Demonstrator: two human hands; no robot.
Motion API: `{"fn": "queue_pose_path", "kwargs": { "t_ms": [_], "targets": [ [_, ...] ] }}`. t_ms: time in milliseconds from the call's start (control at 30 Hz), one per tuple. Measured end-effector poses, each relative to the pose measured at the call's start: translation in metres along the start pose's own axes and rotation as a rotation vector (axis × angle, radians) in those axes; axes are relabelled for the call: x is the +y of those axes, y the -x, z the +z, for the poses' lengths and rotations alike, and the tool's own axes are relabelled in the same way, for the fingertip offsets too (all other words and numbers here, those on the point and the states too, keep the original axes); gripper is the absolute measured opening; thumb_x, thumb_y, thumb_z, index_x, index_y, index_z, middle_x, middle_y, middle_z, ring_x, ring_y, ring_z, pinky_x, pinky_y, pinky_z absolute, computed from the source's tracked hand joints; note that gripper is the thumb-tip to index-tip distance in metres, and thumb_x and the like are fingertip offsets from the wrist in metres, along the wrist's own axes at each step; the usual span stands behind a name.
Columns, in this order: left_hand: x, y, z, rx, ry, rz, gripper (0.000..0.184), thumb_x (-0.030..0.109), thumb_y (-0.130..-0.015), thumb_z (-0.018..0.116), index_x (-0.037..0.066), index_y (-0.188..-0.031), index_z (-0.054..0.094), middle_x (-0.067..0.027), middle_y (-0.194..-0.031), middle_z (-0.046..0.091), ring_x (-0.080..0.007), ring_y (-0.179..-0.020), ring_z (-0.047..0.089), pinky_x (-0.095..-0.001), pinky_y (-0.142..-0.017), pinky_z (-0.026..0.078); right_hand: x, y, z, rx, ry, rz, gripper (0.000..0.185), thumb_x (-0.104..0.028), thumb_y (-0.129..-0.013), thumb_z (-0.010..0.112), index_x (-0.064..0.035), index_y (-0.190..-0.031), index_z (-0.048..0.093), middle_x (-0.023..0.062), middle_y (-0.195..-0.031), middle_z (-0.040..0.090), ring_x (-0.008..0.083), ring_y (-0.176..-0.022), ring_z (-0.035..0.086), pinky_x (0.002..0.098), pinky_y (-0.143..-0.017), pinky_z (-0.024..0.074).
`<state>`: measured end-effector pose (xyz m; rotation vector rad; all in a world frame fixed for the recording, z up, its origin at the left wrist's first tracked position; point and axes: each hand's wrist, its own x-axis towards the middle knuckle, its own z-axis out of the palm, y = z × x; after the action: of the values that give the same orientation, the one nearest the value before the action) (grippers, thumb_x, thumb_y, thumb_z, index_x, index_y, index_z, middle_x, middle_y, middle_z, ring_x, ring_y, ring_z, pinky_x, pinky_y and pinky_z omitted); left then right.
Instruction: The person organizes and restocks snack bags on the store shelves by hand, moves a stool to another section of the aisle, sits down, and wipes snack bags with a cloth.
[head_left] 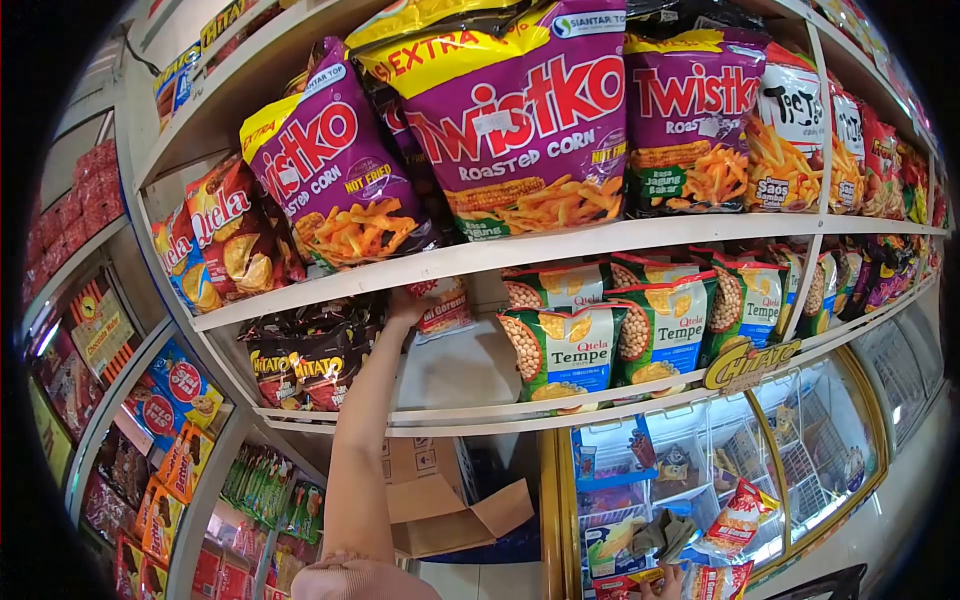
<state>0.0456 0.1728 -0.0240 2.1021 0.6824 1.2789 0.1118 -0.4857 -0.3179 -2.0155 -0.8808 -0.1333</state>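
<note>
My left hand (pixel 402 308) reaches into the lower shelf and grips the left side of a small red-and-white Mi Goreng snack bag (pixel 443 308); some fingers are hidden by the bag and the shelf above. The bag stands toward the back of a gap between dark Chitato bags (pixel 300 365) and green-and-white Qtela Tempe bags (pixel 568 350). At the bottom edge, only part of my right hand (pixel 660 584) shows, its fingers bent against a red Mi Goreng bag (pixel 718 580). Another red snack bag (pixel 738 520) and a crumpled dark cloth-like item (pixel 665 536) lie just beyond it.
Large purple Twistko bags (pixel 520 120) fill the upper shelf (pixel 560 243) above my left hand. Below are an open cardboard box (pixel 450 515) and a glass-topped freezer (pixel 700 440) with a gold frame. Side shelves (pixel 150 345) with packaged snacks stand at left.
</note>
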Motion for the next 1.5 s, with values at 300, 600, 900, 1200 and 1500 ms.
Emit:
{"fn": "queue_pose_path", "kwargs": {
  "t_ms": [300,600,900,1200,1500],
  "targets": [
    [0.079,0.037,0.016,-0.046,-1.194,0.055,0.034,0.027,-0.076,0.062,0.003,-0.101,0.059,-0.0162,-0.092,0.062,-0.0301,-0.085,0.064,-0.0395,-0.069,0.054,0.03,0.005,0.009,-0.22,-0.081,0.283,0.05,-0.015,-0.076,0.065,-0.0013,-0.121,0.046,0.0235,-0.106,0.049,0.038,-0.096,0.05,0.0439,-0.083,0.0418],
    [0.055,0.044,0.071,-0.456,-1.517,0.727,0.029,0.032,-0.09,0.039,0.025,-0.113,0.055,-0.0009,-0.136,0.04,-0.0219,-0.126,0.037,-0.048,-0.11,0.019,0.023,0.002,0.007,-0.16,-0.01,0.086,0.044,-0.012,-0.077,0.064,-0.0007,-0.116,0.048,0.0217,-0.104,0.048,0.0318,-0.085,0.054,0.0388,-0.068,0.0464],
    [-0.011,-0.024,0.036,-0.422,-2.003,1.405,0.029,0.026,-0.086,0.046,0.019,-0.114,0.048,-0.0031,-0.12,0.048,-0.0225,-0.12,0.038,-0.0472,-0.104,0.021,0.019,0.005,0.002,-0.17,-0.267,0.379,0.041,-0.011,-0.078,0.065,-0.002,-0.115,0.05,0.0158,-0.096,0.051,0.0239,-0.07,0.054,0.0349,-0.058,0.0462],
    [-0.019,-0.015,0.03,-0.88,-1.781,0.853,0.035,0.034,-0.091,0.033,0.03,-0.126,0.036,-0.0024,-0.132,0.04,-0.021,-0.126,0.034,-0.0559,-0.107,0.014,0.031,0.008,0.002,-0.348,-0.255,0.559,0.043,-0.01,-0.076,0.063,-0.0047,-0.116,0.05,0.0213,-0.115,0.046,0.0319,-0.089,0.055,0.0401,-0.067,0.0479],
    [0.118,0.077,0.01,-0.606,-1.305,0.818,0.055,0.038,-0.071,0.063,0.026,-0.124,0.052,-0.0063,-0.123,0.051,-0.0283,-0.129,0.033,-0.0702,-0.101,0.004,0.046,0.027,0.018,-0.098,-0.258,0.328,0.036,-0.015,-0.079,0.065,0.0013,-0.107,0.049,0.0148,-0.061,0.056,0.0305,-0.052,0.053,0.0401,-0.048,0.0406]
  ]
}}
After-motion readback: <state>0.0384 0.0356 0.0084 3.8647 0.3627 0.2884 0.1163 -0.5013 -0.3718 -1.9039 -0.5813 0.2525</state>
